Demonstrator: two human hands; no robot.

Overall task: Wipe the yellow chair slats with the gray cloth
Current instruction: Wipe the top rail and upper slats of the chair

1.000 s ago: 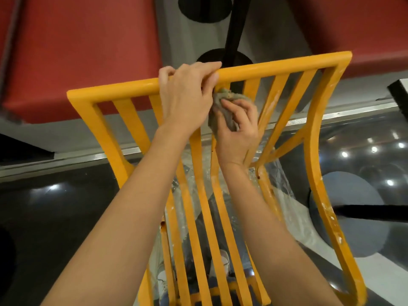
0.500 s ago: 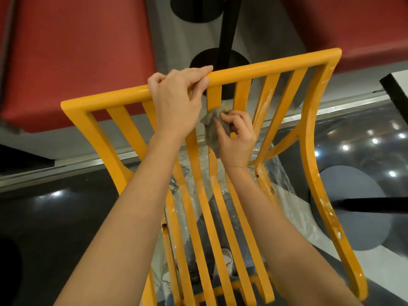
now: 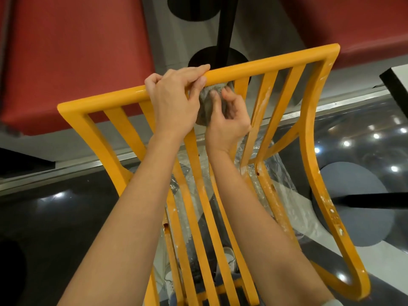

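Cloth (image 3: 208, 104), bunched at upper centre of the frame against a slat (image 3: 199, 173) just under the top rail (image 3: 260, 65), looks soft and light, best held as a wad; the right hand (image 3: 227, 120) has its grip pinched round it. Chair (image 3: 318, 151) looks stiff and glossy, likely slippery; the left hand (image 3: 174, 100) curls over the rail, a sound place to steady it.

Warm indoor light falls evenly, leaving only soft shadows. Small bright ceiling lights glare as white spots on the glossy dark floor (image 3: 66, 217), chiefly at the right. The wide-angle lens bows lines at the edges, and the fingertips look slightly blurred.
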